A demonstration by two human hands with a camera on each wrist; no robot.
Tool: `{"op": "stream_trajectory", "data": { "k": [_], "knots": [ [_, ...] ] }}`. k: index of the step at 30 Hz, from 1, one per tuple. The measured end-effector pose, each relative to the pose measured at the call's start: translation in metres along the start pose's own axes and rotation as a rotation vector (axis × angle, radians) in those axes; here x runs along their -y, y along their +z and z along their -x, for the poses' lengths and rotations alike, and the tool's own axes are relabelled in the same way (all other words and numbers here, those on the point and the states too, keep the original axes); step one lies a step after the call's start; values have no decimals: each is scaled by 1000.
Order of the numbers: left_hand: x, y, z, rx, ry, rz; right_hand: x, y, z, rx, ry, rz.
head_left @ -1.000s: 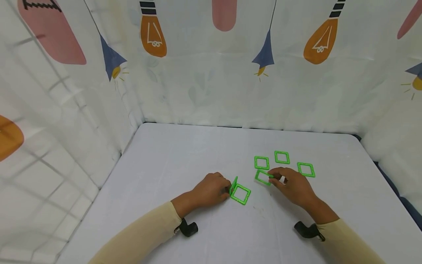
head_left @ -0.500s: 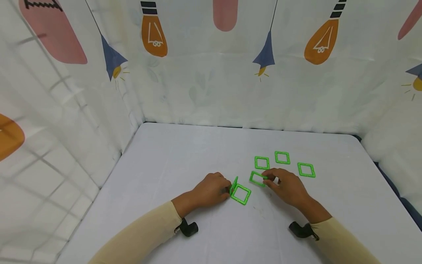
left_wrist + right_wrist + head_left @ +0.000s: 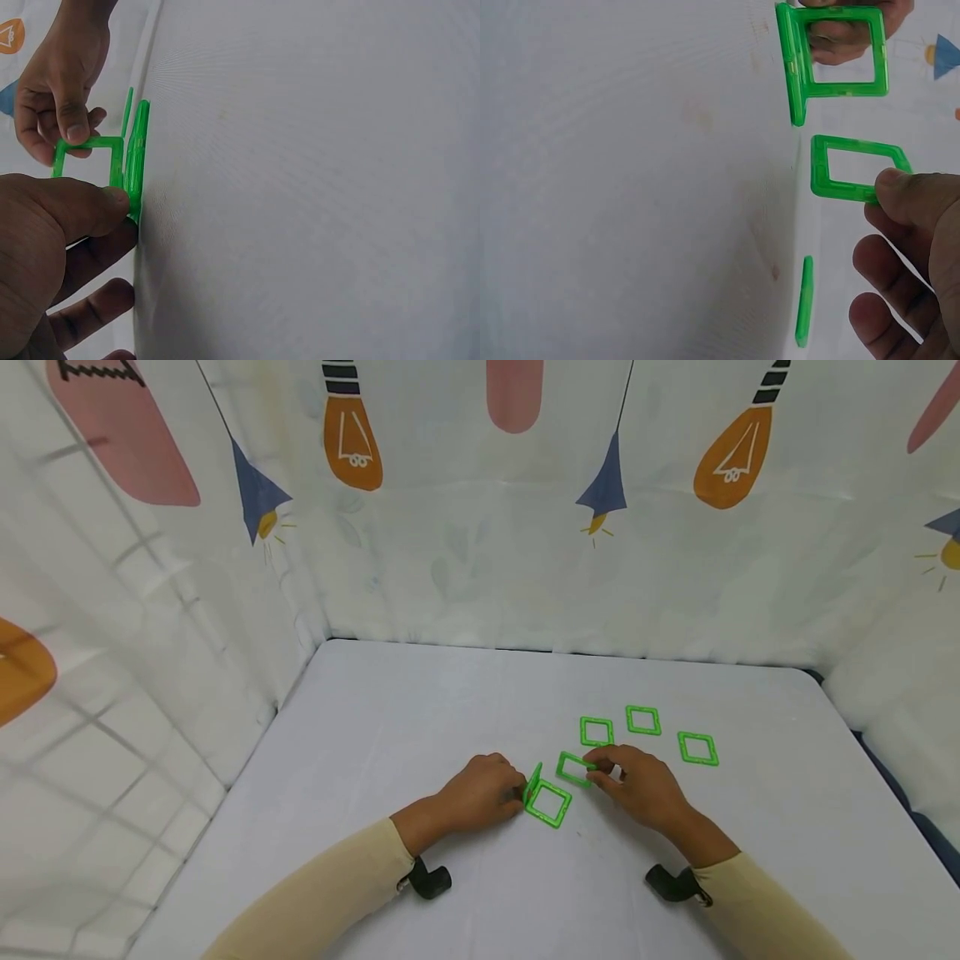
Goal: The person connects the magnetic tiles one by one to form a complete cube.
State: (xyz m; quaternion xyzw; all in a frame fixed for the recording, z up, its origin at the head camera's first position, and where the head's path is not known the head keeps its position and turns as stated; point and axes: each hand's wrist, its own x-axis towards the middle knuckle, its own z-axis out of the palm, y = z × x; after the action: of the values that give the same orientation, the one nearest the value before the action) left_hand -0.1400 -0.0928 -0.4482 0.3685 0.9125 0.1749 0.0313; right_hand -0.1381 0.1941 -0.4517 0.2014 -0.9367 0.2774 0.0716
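Two green square magnetic tiles are joined at an edge: a flat tile (image 3: 548, 803) lies on the table, and an upright tile (image 3: 844, 52) rises from its left side. My left hand (image 3: 483, 792) holds the upright tile low, its thumb (image 3: 94, 210) near the joint. My right hand (image 3: 637, 783) pinches another green square tile (image 3: 855, 169) by one edge, between thumb and fingers. This tile is tilted above the table, just right of the joined pair and with a gap to it. Part of its held edge is hidden by the fingertips.
Behind the right hand lie several more green tiles: a near one (image 3: 597, 732), a farther one (image 3: 643, 720) and a right one (image 3: 698, 748). The white table (image 3: 420, 710) ends at a patterned cloth wall (image 3: 480, 568). A black wrist camera (image 3: 429, 881) sits under each forearm.
My right hand has moved left and slightly toward me with its tile, closer to the joined pair. My left hand and the joined tiles have stayed in place.
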Motion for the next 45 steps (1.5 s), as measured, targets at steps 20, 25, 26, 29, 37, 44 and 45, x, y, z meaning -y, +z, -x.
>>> {"op": "stream_trajectory", "data": {
  "k": [20, 25, 26, 29, 37, 44, 45],
  "knots": [
    [-1, -2, 2, 0, 13, -11, 9, 12, -5, 3, -46, 3],
    [0, -1, 1, -1, 13, -4, 11, 13, -5, 16, -55, -2],
    [1, -1, 1, -1, 14, -3, 12, 13, -5, 16, -57, -4],
    [0, -2, 1, -2, 21, -4, 13, 13, -5, 16, -65, -6],
    [1, 0, 0, -2, 33, -16, 16, 13, -6, 29, -59, -10],
    [1, 0, 0, 5, 23, -16, 17, 13, -7, 32, -91, -18],
    [1, 0, 0, 5, 22, -15, 17, 14, -7, 32, -92, -17]
  ]
}}
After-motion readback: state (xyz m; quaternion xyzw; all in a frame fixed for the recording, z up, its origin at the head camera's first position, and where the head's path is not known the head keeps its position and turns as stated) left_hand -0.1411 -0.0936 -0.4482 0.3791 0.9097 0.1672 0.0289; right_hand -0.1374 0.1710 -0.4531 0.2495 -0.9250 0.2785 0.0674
